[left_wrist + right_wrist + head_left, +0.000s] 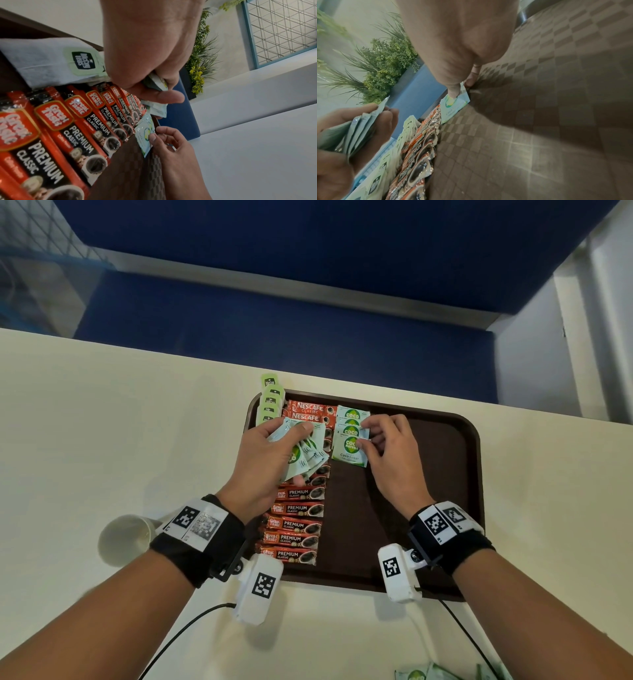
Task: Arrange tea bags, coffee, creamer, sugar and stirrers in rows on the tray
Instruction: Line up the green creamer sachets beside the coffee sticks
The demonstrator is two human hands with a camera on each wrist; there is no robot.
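Note:
A dark brown tray [445, 474] lies on the cream table. Green-tagged tea bags [270, 402] line its left edge, and red coffee sachets [294, 525] form a row beside them. Three white-and-green sugar packets [351, 436] lie overlapped in a third row. My left hand [270, 453] grips a fanned stack of sugar packets [305, 455] above the coffee row; the left wrist view shows that stack of sugar packets [157, 83] in the curled fingers. My right hand [387, 446] pinches the right edge of the nearest laid sugar packet [453, 106], thumb on top.
A paper cup [125, 539] lies on the table left of my left wrist. More green-and-white packets [445, 674] sit at the table's front edge. The tray's right half [539, 121] holds nothing. A blue bench and potted greenery [385, 65] stand beyond the table.

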